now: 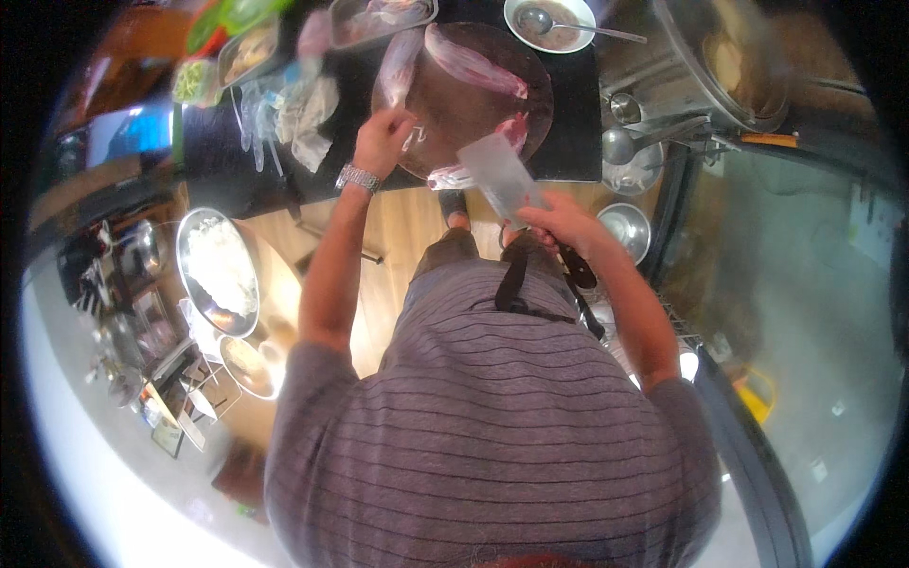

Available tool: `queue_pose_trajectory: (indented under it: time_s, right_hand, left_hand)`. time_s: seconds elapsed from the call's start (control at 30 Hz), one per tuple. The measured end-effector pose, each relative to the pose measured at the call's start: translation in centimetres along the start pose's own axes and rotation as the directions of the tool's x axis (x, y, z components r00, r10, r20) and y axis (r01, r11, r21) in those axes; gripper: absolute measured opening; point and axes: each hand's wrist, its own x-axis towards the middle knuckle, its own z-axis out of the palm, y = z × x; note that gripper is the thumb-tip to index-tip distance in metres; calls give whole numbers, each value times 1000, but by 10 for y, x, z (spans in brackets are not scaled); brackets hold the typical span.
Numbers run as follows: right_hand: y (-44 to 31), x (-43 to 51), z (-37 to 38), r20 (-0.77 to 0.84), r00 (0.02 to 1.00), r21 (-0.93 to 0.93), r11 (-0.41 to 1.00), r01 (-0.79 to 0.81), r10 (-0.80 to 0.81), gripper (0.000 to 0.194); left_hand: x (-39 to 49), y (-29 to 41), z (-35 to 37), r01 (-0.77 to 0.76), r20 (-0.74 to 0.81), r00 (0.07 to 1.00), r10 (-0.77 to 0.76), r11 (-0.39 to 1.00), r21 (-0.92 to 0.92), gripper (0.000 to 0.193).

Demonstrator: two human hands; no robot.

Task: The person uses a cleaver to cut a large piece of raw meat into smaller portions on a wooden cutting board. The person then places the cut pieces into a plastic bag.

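Note:
My right hand [564, 221] grips a cleaver by its dark handle [579, 268]. The broad cleaver blade [501, 174] points up and left over the near edge of a round cutting board [472, 103]. My left hand [383, 142], with a metal watch at the wrist, is at the board's left edge. Its curled fingers pinch the tapered lower end of a long piece of raw meat [399, 67]. A second long piece of meat [476, 64] lies across the far side. Smaller pieces, a red one [513, 131] and a pale one [449, 177], lie near the blade, which partly hides them.
A white bowl with a ladle [550, 25] stands beyond the board. Left are a crumpled cloth [309, 117], plastic bags [259, 117] and a meat container [383, 18]. A large pot [738, 64] and metal bowl [625, 231] sit right; a basin [216, 273] is low left.

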Motion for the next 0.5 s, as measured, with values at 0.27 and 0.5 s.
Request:
queue_pose_trajectory:
  time_s: [0.27, 0.5]
  right_hand:
    - [12, -36, -16, -183, 983, 76, 997, 27, -13, 23]
    - [18, -54, -13, -245, 968, -1, 999, 46, -45, 22]
  left_hand:
    - [-29, -56, 27, -120, -113, 980, 163, 942, 314, 11]
    - [-58, -60, 40, -278, 3, 935, 355, 727, 628, 19]
